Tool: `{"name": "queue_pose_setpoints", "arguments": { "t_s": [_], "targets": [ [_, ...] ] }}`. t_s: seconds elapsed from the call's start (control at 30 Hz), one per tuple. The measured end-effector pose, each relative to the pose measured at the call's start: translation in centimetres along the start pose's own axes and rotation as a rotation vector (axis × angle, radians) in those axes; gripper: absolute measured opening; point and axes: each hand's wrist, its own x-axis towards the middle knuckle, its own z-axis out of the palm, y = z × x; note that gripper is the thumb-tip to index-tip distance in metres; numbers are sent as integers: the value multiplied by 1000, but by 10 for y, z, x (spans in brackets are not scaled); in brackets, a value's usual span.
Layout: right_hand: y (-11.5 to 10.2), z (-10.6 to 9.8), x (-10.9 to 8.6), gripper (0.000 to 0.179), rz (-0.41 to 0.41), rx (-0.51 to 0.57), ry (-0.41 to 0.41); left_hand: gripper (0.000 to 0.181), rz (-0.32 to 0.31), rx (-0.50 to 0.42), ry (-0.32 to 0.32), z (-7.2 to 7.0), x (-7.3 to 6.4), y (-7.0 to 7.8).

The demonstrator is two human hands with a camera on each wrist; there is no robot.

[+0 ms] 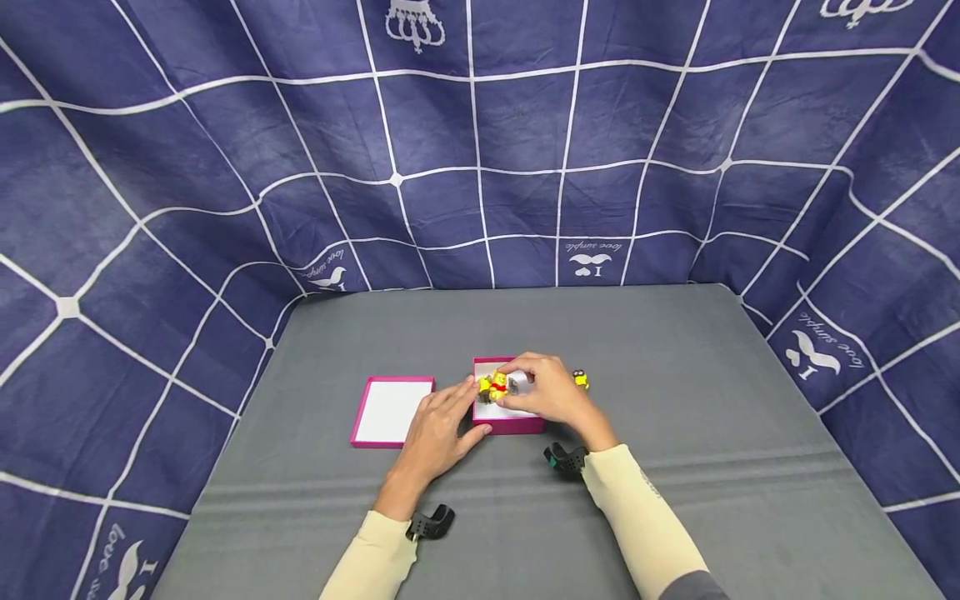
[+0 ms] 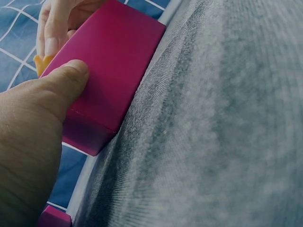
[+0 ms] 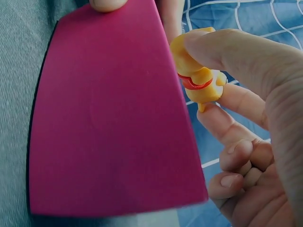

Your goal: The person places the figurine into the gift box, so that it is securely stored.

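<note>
My right hand [image 1: 551, 390] pinches a small yellow bear figurine [image 3: 196, 71] with a red band between thumb and fingers, over the open pink box [image 1: 508, 426]. In the head view, a yellow figurine [image 1: 484, 390] with a dark lower part shows just left of the bear, and a small grey piece [image 1: 513, 387] shows to its right. My left hand [image 1: 441, 425] rests against the box's left front corner. Its thumb [image 2: 71, 78] lies along the front wall and its other fingers stretch along the left side near the rim.
Left of the box lies a pink-edged lid [image 1: 392, 412], white inside face up. Another yellow figurine [image 1: 581, 379] stands to the right of the box, close behind the right hand. A grey cloth [image 1: 720, 392] covers the table, with a blue checked curtain [image 1: 517, 204] around it.
</note>
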Motion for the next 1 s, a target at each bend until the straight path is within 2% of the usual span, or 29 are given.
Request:
{"name": "queue_pose_setpoints", "arguments": {
  "t_s": [0.2,0.53,0.8,0.9,1.0],
  "targets": [
    [-1,7,3,44,11,-6,-30,72,4,-10,15,0,1,1],
    [-3,18,11,42,-13,-39,-100,71,-26,-15,-16,-2,1,1],
    [-7,19,16,40,48,-83,-182,72,-28,-13,-28,-2,2,1],
    [-9,18,18,37,55,-66,-222,72,-44,-19,-49,-2,2,2],
    [-10,19,20,33,62,-32,-257,72,-45,-19,-43,-2,2,1]
  ]
}}
